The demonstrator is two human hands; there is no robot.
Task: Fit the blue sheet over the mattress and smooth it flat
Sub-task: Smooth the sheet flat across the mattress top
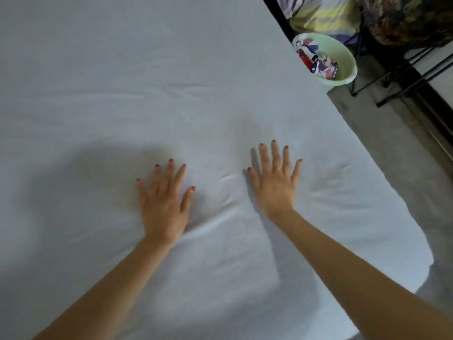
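The pale blue sheet [147, 82] covers the whole mattress top and runs to the right edge of the bed. My left hand [164, 204] lies flat on it, palm down, fingers spread. My right hand [275, 182] lies flat a little farther forward and to the right, fingers also spread, with a ring on one finger. Small creases fan out between and around both hands; one longer crease [186, 85] sits farther up the sheet. Neither hand holds any fabric.
A light green basin [343, 69] with a red, white and blue cloth stands on the floor beside the bed's right edge. Behind it are piled fabrics [326, 15] and a black metal frame [404, 77]. Grey floor [392, 148] runs along the right.
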